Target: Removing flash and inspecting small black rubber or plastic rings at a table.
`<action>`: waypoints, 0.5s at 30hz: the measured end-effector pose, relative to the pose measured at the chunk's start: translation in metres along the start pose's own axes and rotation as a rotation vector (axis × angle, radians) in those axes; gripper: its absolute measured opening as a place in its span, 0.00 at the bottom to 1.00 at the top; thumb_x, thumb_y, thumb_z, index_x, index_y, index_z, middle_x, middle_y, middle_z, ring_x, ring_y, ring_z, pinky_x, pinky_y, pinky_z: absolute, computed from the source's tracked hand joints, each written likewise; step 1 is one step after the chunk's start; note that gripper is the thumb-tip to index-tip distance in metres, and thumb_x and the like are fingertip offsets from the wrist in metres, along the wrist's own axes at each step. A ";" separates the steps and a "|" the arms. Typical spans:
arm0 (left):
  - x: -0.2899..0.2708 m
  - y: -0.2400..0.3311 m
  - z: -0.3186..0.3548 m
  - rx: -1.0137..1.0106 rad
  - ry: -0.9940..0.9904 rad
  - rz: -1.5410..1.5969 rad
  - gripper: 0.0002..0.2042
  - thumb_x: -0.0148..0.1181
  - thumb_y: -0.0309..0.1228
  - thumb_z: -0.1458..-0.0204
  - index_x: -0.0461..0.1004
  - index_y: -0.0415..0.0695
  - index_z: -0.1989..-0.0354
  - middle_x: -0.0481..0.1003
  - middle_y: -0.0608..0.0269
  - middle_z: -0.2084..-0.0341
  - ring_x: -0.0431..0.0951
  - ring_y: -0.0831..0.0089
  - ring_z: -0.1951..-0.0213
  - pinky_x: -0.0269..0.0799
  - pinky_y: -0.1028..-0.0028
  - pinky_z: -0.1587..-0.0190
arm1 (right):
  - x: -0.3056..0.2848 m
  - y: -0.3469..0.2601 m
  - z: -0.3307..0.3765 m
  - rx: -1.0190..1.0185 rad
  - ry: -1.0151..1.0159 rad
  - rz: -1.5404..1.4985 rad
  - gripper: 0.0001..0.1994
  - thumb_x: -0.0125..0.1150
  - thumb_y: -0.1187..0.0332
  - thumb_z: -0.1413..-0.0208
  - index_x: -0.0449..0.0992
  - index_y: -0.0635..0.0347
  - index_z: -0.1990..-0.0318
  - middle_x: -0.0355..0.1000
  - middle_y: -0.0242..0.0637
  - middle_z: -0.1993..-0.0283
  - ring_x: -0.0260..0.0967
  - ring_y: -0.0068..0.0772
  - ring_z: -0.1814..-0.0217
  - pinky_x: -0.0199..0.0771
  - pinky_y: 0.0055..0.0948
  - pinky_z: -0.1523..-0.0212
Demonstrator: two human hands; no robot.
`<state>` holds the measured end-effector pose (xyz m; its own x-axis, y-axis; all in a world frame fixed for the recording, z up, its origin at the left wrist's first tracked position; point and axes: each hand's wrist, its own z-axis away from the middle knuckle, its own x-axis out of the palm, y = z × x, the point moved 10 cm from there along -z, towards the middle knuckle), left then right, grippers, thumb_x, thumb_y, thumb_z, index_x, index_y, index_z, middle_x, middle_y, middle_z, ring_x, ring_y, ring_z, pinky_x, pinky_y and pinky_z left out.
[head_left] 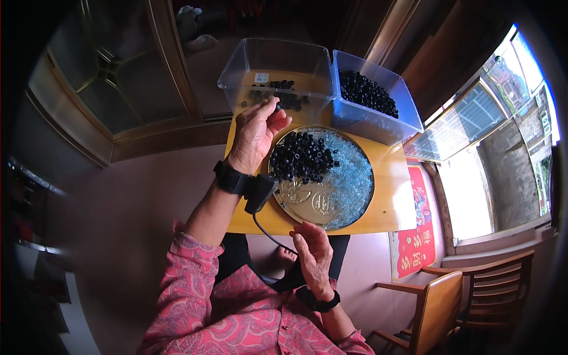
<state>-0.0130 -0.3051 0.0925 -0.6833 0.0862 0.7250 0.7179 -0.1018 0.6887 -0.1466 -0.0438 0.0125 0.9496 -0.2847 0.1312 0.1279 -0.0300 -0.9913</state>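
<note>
Beads, small and black, lie heaped on the upper left of the tray, and that tray is your landmark for everything else; your left hand is raised just beyond the tray's far-left rim, fingers pinched together on what looks like one black bead, held over the near wall of the clear tub; your right hand sits at the tray's near edge, fingers loosely curled, and whether it holds anything you cannot tell from here. Both wrists carry black bands, the left with a small box and cable hanging toward the tray. A drift of tiny pale-blue beads covers the tray's right side; a blue tub, well filled with black beads, stands past the tray's far-right rim; the clear tub beside it holds only a few. By the look of it, you are mid-transfer, one bead at a time, from tray to clear tub; the next move calls for carrying the pinch clear over the tub wall before loosening it, then returning to the heap.
</note>
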 end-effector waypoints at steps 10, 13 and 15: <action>0.013 0.003 -0.022 0.011 -0.090 -0.240 0.07 0.57 0.27 0.41 0.75 0.34 0.62 0.78 0.55 0.69 0.81 0.69 0.67 0.82 0.69 0.58 | -0.015 -0.015 0.002 -0.084 0.063 0.055 0.14 0.59 0.74 0.39 0.70 0.65 0.47 0.76 0.37 0.54 0.73 0.21 0.58 0.76 0.20 0.67; 0.012 -0.019 0.033 -0.015 -0.189 -0.715 0.10 0.63 0.32 0.44 0.78 0.38 0.62 0.78 0.67 0.73 0.74 0.87 0.79 0.72 0.85 0.78 | -0.020 -0.002 0.000 -0.037 0.078 0.051 0.13 0.59 0.74 0.39 0.70 0.64 0.48 0.76 0.34 0.57 0.71 0.16 0.65 0.73 0.18 0.69; 0.006 -0.032 0.071 0.056 -0.231 -1.119 0.08 0.66 0.32 0.48 0.81 0.39 0.67 0.78 0.63 0.76 0.76 0.77 0.78 0.73 0.75 0.73 | -0.023 0.008 0.001 -0.034 0.059 0.042 0.13 0.58 0.74 0.38 0.70 0.64 0.48 0.76 0.33 0.58 0.70 0.16 0.66 0.73 0.17 0.70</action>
<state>-0.0309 -0.2305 0.0753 -0.9064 0.2813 -0.3150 -0.2690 0.1904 0.9441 -0.1667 -0.0365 0.0018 0.9353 -0.3425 0.0893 0.0773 -0.0487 -0.9958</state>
